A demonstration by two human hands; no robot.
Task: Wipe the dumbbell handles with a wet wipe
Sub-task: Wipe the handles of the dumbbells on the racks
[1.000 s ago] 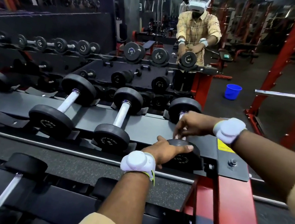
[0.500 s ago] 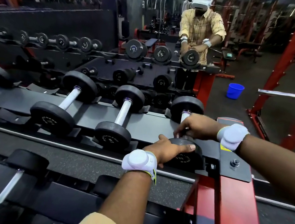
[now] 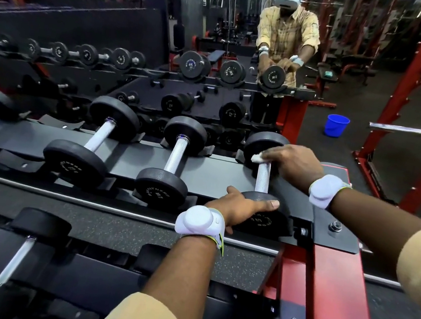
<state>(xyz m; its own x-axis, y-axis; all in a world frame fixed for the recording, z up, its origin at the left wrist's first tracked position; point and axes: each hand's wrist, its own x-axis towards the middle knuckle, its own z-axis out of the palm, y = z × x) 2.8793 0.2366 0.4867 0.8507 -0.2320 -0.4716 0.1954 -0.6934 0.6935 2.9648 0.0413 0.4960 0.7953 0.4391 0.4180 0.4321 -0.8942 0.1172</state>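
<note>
At the right end of the upper rack shelf, the person bends both arms over the last dumbbell in the row. It lies in its cradle just beside the red upright of the rack. Its steel handle points away from them, with one black head near and one far.

The left hand comes up from below with the forearm nearly straight and a white band on the wrist. It settles over the near head, the palm covering the left of its top edge and the fingers curling around the rubber. One digit stretches flat across the crown with its nail showing. It is a closed, steadying hold on the weight.

The right hand reaches in from the right, the forearm crossing above the red frame, with a second white band at the wrist. The knuckles are humped, and the fingers fold down over the far end of the handle where it meets the far head. A small white wet wipe pokes out on the left side from under the fingertips, which pinch it against the steel. How far the fingers wrap beneath the bar I cannot tell.

The bare middle of the handle shows between the two hands. A neighbouring dumbbell rests to the left, and a blue bucket stands on the floor beyond.
</note>
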